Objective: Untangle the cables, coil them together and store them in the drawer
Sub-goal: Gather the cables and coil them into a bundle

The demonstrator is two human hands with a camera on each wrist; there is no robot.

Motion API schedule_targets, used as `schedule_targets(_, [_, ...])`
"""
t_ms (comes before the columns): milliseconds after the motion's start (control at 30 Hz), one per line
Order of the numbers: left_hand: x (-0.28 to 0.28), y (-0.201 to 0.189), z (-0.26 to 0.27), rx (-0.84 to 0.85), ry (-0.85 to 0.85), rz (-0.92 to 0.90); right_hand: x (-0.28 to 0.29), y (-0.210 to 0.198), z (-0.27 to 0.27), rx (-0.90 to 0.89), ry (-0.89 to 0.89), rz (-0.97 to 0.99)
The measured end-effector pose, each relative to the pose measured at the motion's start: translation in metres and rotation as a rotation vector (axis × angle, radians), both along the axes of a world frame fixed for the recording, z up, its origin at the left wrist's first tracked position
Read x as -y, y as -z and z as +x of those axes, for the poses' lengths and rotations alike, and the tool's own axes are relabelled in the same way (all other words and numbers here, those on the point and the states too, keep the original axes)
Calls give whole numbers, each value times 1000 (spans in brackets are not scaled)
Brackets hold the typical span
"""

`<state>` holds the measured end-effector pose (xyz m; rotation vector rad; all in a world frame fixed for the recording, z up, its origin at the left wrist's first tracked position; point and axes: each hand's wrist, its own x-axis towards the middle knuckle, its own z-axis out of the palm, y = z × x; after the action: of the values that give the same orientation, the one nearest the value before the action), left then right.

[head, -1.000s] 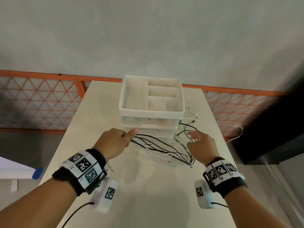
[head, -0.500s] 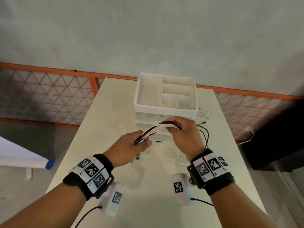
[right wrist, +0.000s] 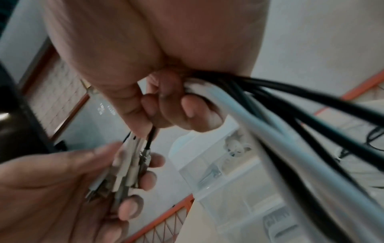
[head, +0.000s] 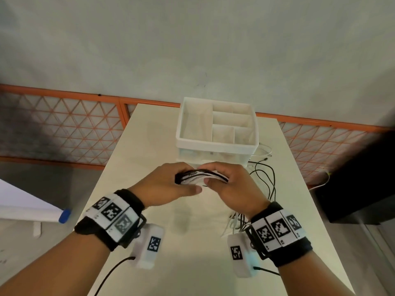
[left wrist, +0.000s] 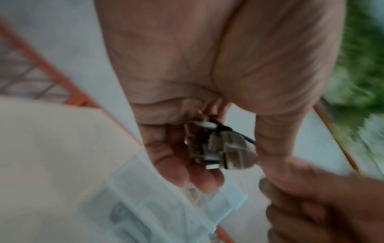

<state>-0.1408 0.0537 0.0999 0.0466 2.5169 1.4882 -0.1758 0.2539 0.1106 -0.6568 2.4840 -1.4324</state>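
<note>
A bundle of black and white cables (head: 201,177) is held between both hands above the cream table (head: 149,146), just in front of the white drawer unit (head: 215,144). My left hand (head: 171,184) curls round the plug ends (left wrist: 218,148), seen also as plugs (right wrist: 122,174) in the right wrist view. My right hand (head: 228,184) grips the same bundle; the cables (right wrist: 290,131) stream out of its fist. The loose cable tails (head: 265,180) trail down onto the table at the right.
The drawer unit carries an open divided tray (head: 218,124) on top; its clear drawers (right wrist: 228,180) sit shut below. An orange lattice railing (head: 64,129) runs behind the table. A dark object (head: 359,184) stands at the right.
A second ago both hands reached into cables spread on the table. Since then they have gathered the cables into one bundle, lifted it, and moved closer together around it.
</note>
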Motion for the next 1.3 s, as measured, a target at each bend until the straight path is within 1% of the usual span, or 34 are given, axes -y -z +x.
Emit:
schedule_targets(100, [-2,-3,7,179,-212,647,-6,1,0,56,34,-163])
schedule_targets(133, [-6,-4,7,216,-279,780,-6,1,0,60,31,-191])
schedule_targets(200, [-15,-8,5,250,-392,888,-3,2,2,60,13,-226])
schedule_targets(267, [-23,-12,2,235,-447,906,-1,2,3,51,5,-219])
schedule_targets(367, [-31,-15,-1,219,-457,870,0,4,3,16,2,-157])
schedule_targets(533, [-36,-16,-4,270,-539,868,-1,3,6,-9,-9,-151])
schedule_targets(667, [-43,-18,-3,290,-518,872,-1,4,9,-34,19,-128])
schedule_targets(767, [-48,-18,-2,287,-469,823,1,5,10,-70,13,-73])
schedule_targets(833, [-50,-17,-2,268,-505,786,0,3,10,-40,-18,-76])
schedule_targets(867, [-50,-17,-2,263,-546,779,-2,3,10,4,-36,-104])
schedule_targets(933, [-50,-17,-2,273,-616,805,-4,2,10,93,-41,-172])
schedule_targets(967, [-50,-17,-2,285,-626,832,-5,1,10,109,-31,-191])
schedule_targets(1033, [-51,-18,-1,307,-591,861,-5,2,10,104,-12,-184])
schedule_targets(1167, [-56,-21,1,289,-480,815,-2,3,12,69,30,-159])
schedule_targets(1233, [-58,-21,2,243,-479,790,-1,4,14,53,74,-148])
schedule_targets(1300, [-58,-19,2,192,-514,770,-2,2,17,85,103,-151])
